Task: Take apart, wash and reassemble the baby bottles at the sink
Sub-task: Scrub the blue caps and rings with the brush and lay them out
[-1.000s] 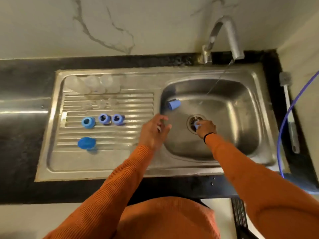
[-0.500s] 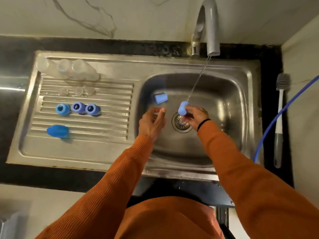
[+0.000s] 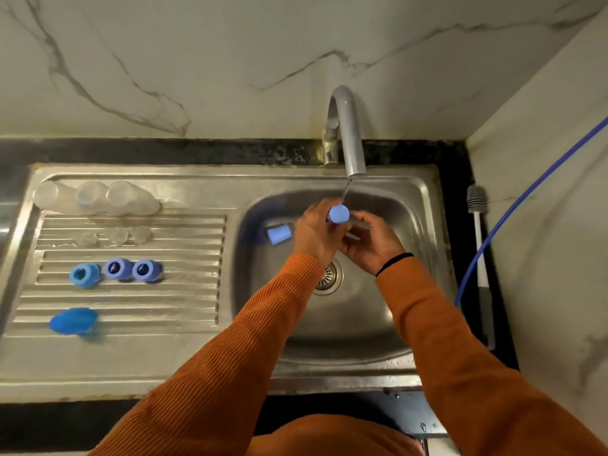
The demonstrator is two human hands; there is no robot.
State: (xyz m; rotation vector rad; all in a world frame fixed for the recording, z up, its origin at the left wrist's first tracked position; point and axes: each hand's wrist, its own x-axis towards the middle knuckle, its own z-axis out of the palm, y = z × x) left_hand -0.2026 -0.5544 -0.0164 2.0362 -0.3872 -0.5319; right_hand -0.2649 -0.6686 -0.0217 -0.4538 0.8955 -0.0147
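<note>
Both hands meet under the tap, where a thin stream of water falls. My left hand grips a light blue bottle cap in the stream. My right hand touches the cap's underside with curled fingers. A second blue cap lies on its side in the sink basin. On the drainboard lie three clear bottles, three clear teats, three blue collar rings and a blue oval piece.
A bottle brush with a white handle lies on the black counter right of the sink. A blue hose runs down the right wall. The drain strainer sits under my wrists.
My right hand lifted the blue cap from the drain up into the water stream. My left hand came over and took hold of the cap too. The camera tilted up.
</note>
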